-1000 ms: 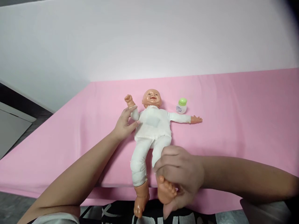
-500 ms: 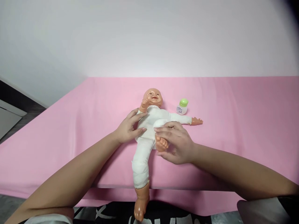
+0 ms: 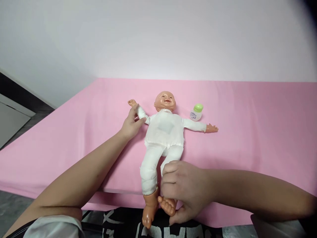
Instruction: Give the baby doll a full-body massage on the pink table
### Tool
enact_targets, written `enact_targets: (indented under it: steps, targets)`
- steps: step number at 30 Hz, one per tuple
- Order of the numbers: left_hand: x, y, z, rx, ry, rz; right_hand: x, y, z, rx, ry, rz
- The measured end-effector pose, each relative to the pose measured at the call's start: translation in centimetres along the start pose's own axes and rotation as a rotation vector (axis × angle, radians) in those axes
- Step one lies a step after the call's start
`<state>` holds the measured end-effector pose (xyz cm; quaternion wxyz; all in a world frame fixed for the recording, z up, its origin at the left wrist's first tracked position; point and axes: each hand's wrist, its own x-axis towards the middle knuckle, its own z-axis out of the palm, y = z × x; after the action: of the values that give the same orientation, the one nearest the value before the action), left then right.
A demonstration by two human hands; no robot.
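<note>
A baby doll (image 3: 164, 129) with a white cloth body and plastic head, hands and feet lies on its back, head away from me. My left hand (image 3: 132, 123) is closed around the doll's arm on the left, near its wrist. My right hand (image 3: 184, 186) wraps round the lower part of the doll's right-side leg, hiding the shin; the toes of that foot show below my fingers. The other leg lies straight, its foot past the table's front edge.
A small clear bottle (image 3: 196, 114) with a green cap stands beyond the doll's outstretched arm. Pink cloth (image 3: 247, 138) covers the table, which meets a white wall (image 3: 158, 39) at the back. My dark printed clothing is close to the front edge.
The doll's right-side leg has come down from its bent, raised position with my right hand. Its left-side arm has moved from across the chest out to the left with my left hand.
</note>
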<state>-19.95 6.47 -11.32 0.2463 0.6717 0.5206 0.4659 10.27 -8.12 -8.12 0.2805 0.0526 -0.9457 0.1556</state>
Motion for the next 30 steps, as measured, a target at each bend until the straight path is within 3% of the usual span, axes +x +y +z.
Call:
enact_targets:
  steps: [5, 9, 13, 17, 22, 25, 28, 30]
  targets:
    - [-1.2, 2.8, 0.2, 0.186, -0.136, 0.270, 0.7, -0.9, -2.8, 0.023, 0.367, 0.064]
    - [-1.9, 4.4, 0.9, 0.344, -0.276, 0.505, 0.2, 0.2, -4.8, -0.196, 0.455, 0.139]
    - [-2.1, 4.9, 1.5, 0.353, -0.321, 0.553, -1.0, 4.0, -4.6, -0.369, 0.494, 0.280]
    - [-2.2, 5.0, 1.4, 0.321, -0.313, 0.463, -1.6, 6.4, -4.5, -0.364, 0.522, 0.303]
    - [-1.7, 4.0, 0.9, 0.266, -0.144, 0.267, -1.0, 4.3, -5.5, -0.311, 0.469, 0.226]
    - [-1.1, 2.9, 0.7, 0.268, -0.055, 0.054, -0.4, 2.0, -5.2, -0.222, 0.292, 0.156]
    - [-0.7, 2.2, 0.6, 0.256, -0.042, -0.177, -0.1, 0.3, -3.4, -0.141, 0.060, 0.076]
    - [-0.5, 1.9, 0.6, 0.248, -0.034, -0.201, -0.1, -0.2, -1.7, -0.077, -0.064, 0.021]
